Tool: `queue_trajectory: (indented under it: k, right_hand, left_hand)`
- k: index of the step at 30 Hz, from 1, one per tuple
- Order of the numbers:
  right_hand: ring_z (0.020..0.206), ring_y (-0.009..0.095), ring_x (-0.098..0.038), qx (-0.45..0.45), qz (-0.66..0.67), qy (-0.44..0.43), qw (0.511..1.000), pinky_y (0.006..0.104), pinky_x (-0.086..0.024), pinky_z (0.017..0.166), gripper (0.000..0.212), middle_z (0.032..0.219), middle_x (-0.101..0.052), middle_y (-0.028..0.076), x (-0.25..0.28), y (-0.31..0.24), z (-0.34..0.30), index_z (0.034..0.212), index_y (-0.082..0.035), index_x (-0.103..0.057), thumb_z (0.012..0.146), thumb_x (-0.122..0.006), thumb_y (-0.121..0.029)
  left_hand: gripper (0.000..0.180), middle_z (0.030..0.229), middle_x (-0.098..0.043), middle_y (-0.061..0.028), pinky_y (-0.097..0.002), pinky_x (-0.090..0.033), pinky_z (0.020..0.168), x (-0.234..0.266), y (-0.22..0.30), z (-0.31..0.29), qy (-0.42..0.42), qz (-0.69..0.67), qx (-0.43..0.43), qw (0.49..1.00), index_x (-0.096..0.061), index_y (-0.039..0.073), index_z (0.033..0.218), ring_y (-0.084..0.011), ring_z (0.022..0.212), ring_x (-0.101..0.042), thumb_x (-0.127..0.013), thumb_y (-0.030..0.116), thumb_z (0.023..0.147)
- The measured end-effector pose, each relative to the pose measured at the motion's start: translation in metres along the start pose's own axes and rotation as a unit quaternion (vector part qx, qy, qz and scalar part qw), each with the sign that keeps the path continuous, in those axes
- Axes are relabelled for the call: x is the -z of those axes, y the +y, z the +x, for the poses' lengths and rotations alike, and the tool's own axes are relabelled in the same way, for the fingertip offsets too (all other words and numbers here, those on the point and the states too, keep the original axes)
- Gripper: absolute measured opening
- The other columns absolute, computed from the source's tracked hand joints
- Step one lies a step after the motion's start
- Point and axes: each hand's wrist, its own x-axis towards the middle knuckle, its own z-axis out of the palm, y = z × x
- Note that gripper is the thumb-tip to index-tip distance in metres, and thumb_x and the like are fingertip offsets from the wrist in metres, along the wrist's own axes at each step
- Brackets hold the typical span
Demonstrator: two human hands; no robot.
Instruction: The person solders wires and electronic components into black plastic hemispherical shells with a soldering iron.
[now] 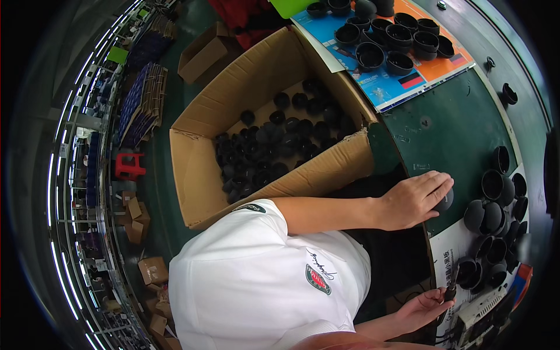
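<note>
My left hand point(415, 200) reaches over the green tabletop, its fingers curled against a small round black cup point(447, 201). Most of that cup is hidden behind the fingers. Lower in the view, my right hand point(426, 310) is closed in a pinch on a small dark piece point(450, 293), whose kind I cannot make out. Beside both hands, several black cups point(493, 185) lie loose in a cluster, some upright and some tipped over. Part of this cluster sits on a white printed sheet point(444, 248).
A large open cardboard box point(195, 169) holds many black cups point(268, 137). More cups point(369, 56) stand on a blue and orange printed board point(379, 93). A pale vented device point(481, 309) is near my right hand. A red stool point(129, 167) stands on the floor.
</note>
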Motion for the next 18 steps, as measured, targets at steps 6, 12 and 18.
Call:
queue_trajectory:
  k: [6,12,18]
  right_hand:
    - [0.085,0.016,-0.06,-0.025,0.034,0.049,0.998,0.019,-0.05,0.077,0.025,0.092,-0.062,0.016,-0.004,0.003,-0.006,0.103,0.005,-0.055,0.091,-0.056,-0.017]
    - [0.084,0.013,-0.056,0.014,-0.004,0.063,0.998,0.0208,-0.047,0.07,0.025,0.103,-0.059,0.012,-0.012,0.009,-0.007,0.112,-0.004,-0.053,0.091,-0.055,-0.017]
    - [0.085,0.014,-0.055,0.043,0.067,0.033,0.996,0.0225,-0.047,0.071,0.024,0.108,-0.05,0.011,-0.037,0.022,0.002,0.111,-0.006,-0.052,0.089,-0.059,-0.015]
  left_hand:
    - [0.042,0.115,-0.051,-0.0193,-0.0413,-0.048,0.089,0.004,0.006,-0.001,0.023,0.064,-0.074,0.995,-0.062,0.011,0.108,-0.0341,0.103,-0.054,-0.07,0.013,0.066]
    - [0.033,0.11,-0.057,-0.0153,-0.0417,-0.047,0.088,0.009,-0.001,0.01,0.013,0.075,-0.092,0.993,-0.067,0.019,0.102,-0.0311,0.1,-0.056,-0.065,0.014,0.069]
    - [0.056,0.112,-0.06,-0.0127,-0.0347,-0.043,0.088,0.023,-0.02,0.018,-0.079,0.032,-0.008,0.996,-0.055,-0.001,0.118,-0.0291,0.099,-0.054,-0.076,0.017,0.069]
